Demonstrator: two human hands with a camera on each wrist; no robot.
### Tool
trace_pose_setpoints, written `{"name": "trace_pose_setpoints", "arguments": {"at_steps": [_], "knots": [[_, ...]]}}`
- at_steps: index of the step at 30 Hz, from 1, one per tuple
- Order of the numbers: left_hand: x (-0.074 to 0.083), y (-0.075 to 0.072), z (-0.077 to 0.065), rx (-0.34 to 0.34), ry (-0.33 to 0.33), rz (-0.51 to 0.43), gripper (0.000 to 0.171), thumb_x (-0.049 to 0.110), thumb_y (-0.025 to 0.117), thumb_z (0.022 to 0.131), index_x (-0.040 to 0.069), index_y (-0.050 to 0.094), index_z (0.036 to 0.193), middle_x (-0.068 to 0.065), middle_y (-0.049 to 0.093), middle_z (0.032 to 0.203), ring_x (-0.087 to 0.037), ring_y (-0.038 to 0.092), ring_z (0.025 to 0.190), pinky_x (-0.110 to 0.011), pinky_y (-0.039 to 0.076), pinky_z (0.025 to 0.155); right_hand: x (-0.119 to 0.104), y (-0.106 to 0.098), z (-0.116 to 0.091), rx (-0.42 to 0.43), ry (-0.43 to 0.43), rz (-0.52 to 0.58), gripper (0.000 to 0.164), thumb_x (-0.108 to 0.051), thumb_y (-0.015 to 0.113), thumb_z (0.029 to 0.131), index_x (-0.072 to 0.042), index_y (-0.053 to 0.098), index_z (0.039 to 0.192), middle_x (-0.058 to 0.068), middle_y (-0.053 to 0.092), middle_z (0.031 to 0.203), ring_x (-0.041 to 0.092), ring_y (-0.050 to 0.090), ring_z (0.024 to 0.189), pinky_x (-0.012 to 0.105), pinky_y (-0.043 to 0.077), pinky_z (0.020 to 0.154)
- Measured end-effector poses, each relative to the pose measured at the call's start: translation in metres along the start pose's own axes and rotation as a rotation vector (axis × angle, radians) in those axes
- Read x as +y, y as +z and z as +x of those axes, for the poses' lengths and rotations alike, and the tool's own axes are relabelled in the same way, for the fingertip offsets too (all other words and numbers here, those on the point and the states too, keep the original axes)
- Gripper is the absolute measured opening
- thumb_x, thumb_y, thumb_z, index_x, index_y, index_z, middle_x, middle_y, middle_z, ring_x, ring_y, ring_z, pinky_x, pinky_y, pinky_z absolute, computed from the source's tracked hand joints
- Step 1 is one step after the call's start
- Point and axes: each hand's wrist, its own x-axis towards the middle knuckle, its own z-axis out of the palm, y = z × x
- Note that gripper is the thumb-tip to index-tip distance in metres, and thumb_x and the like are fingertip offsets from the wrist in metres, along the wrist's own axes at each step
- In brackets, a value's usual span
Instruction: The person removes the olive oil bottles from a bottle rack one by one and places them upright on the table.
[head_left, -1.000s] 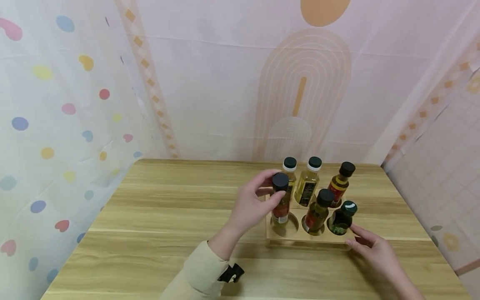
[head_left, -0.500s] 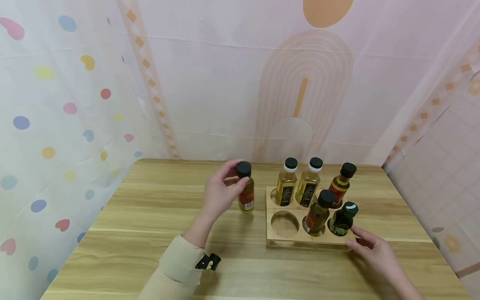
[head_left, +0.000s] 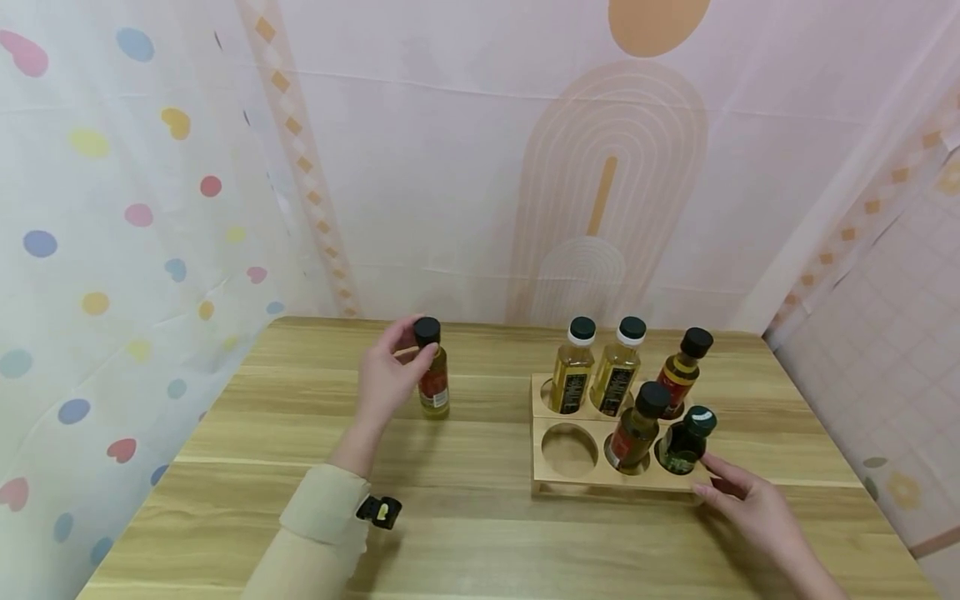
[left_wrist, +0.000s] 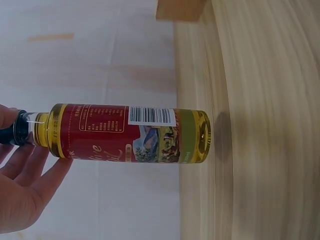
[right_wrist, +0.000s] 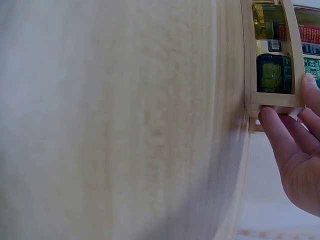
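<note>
In the head view my left hand [head_left: 384,379] grips an olive oil bottle [head_left: 433,383] by its black cap and neck. The bottle is upright, left of the rack, with a red label and yellow oil. Its barcode and base show in the left wrist view, the base close over the table. My right hand [head_left: 757,508] holds the right front corner of a wooden bottle rack [head_left: 555,480], thumb at the front edge and fingers along the end. Right beside those fingers, a dark green bottle [head_left: 681,446] sits in the rack's front right hole.
Two clear bottles with white collars, one a pale oil bottle [head_left: 573,379], stand in the back row beside a red-labelled bottle [head_left: 677,385]. A black-capped bottle [head_left: 633,437] stands front middle. The wooden table [head_left: 480,550] ends at a hanging cloth [head_left: 420,183] behind.
My left hand has lifted the olive oil bottle out of the rack's front left hole and carried it left over the table. The right hand has stayed at the rack's corner.
</note>
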Motion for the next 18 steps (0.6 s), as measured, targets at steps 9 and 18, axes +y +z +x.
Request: {"name": "trace_pose_setpoints", "arguments": {"at_steps": [9,18], "knots": [[-0.025,-0.023,0.018,0.066,-0.037,0.047,0.035,0.009,0.069,0.083,0.004,0.059,0.116,-0.011,0.06,0.105,-0.022,0.058,0.093,-0.041,0.052,0.079,0.0,0.0,0.0,0.006,0.001,-0.018,0.06,-0.037,0.067,0.084,0.002,0.053,0.127,0.022,0.053,0.125,0.025,0.059,0.099,0.02,0.049,0.075],[-0.04,-0.036,0.023,0.137,-0.101,0.084,0.038,0.01,0.069,0.083,0.006,0.058,0.119,-0.01,0.062,0.105,-0.02,0.059,0.095,-0.037,0.052,0.081,-0.002,0.0,-0.001,0.001,0.001,-0.014,0.06,-0.038,0.066,0.084,0.002,0.053,0.128,0.022,0.053,0.125,0.03,0.059,0.102,0.022,0.049,0.076]]}}
